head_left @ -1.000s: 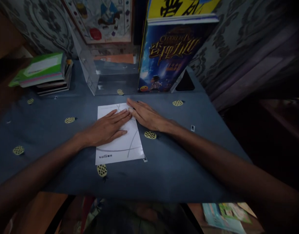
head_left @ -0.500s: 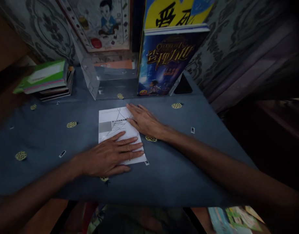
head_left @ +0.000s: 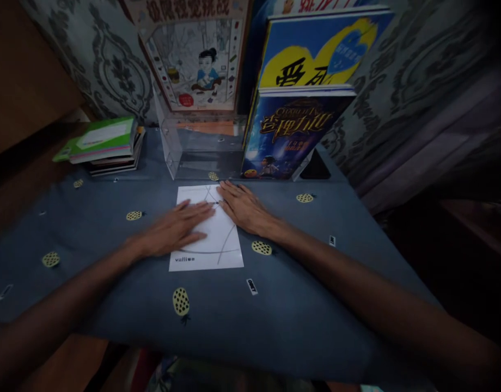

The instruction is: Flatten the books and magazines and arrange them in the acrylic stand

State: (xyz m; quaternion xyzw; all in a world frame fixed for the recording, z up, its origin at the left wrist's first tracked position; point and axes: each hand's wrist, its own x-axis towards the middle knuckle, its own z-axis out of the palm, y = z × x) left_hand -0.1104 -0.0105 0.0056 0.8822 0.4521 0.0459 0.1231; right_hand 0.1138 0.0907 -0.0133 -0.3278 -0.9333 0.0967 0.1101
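A white printed booklet lies flat on the blue tablecloth, with grey curved lines and small lettering at its lower left. Across its left and upper middle rests my left hand, fingers stretched out and slightly blurred, hiding part of the print. My right hand lies flat at the booklet's upper right edge, fingertips touching it and the rest on the cloth. Neither hand grips anything.
Behind the booklet stands a clear plastic stand holding upright books, among them a dark blue book. A stack of books lies at the back left. A dark flat object is right of the stand. The tablecloth has pineapple prints.
My left hand has slid up the booklet, uncovering its lower part. My right hand stays at the upper right edge. The view has tilted upward, showing more of the books.
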